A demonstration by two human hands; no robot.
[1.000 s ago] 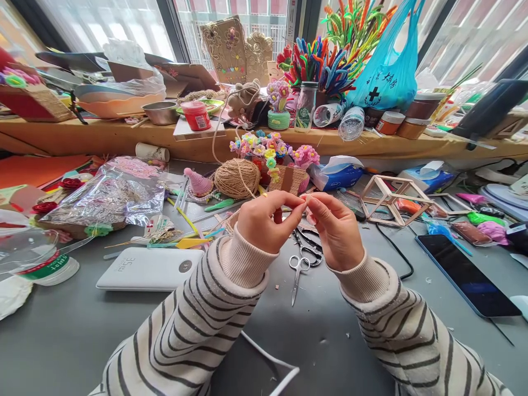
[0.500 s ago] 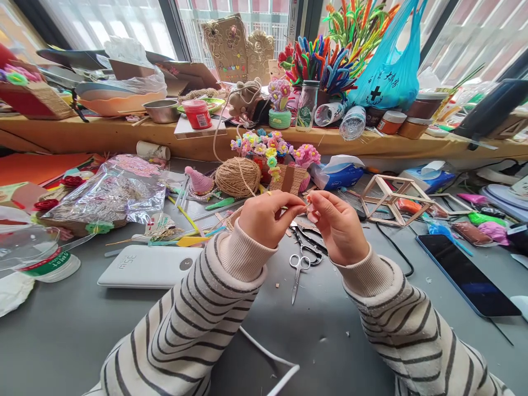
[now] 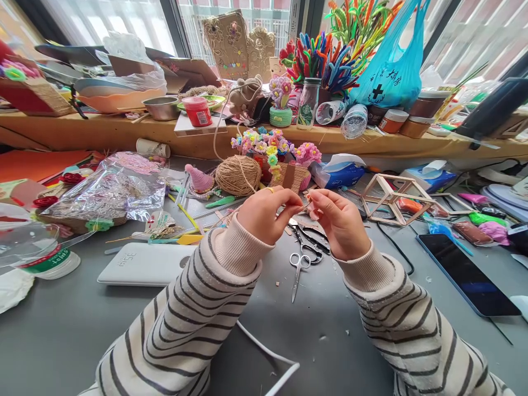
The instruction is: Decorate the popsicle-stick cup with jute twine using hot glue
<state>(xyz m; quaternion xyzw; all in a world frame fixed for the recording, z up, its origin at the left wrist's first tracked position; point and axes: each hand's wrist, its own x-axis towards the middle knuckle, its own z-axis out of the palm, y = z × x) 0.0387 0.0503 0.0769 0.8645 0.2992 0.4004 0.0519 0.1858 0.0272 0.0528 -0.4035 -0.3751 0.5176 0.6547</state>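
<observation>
Above the middle of the table, my left hand (image 3: 267,213) is closed, thumb and fingertips pinched on a thin strand of twine (image 3: 306,207). Facing it, my right hand (image 3: 340,223) is also closed in a pinch on the strand's other end; its fingertips hide most of what lies between them. Just behind my left hand sits a ball of brown twine (image 3: 237,175), with a strand trailing down its front. Below the hands lie small silver scissors (image 3: 297,269) and black-handled scissors (image 3: 307,242), neither touched.
A white power bank (image 3: 144,265) lies left, a phone (image 3: 466,275) right. Behind are a wooden stick frame (image 3: 396,201), a blue tissue pack (image 3: 340,169) and yarn flowers (image 3: 264,144). Jars and pipe cleaners (image 3: 322,63) crowd the ledge. A white cable (image 3: 268,352) crosses the front.
My left hand has shifted slightly left, widening the gap between the hands, and a short length of strand now shows there. My right hand has barely moved.
</observation>
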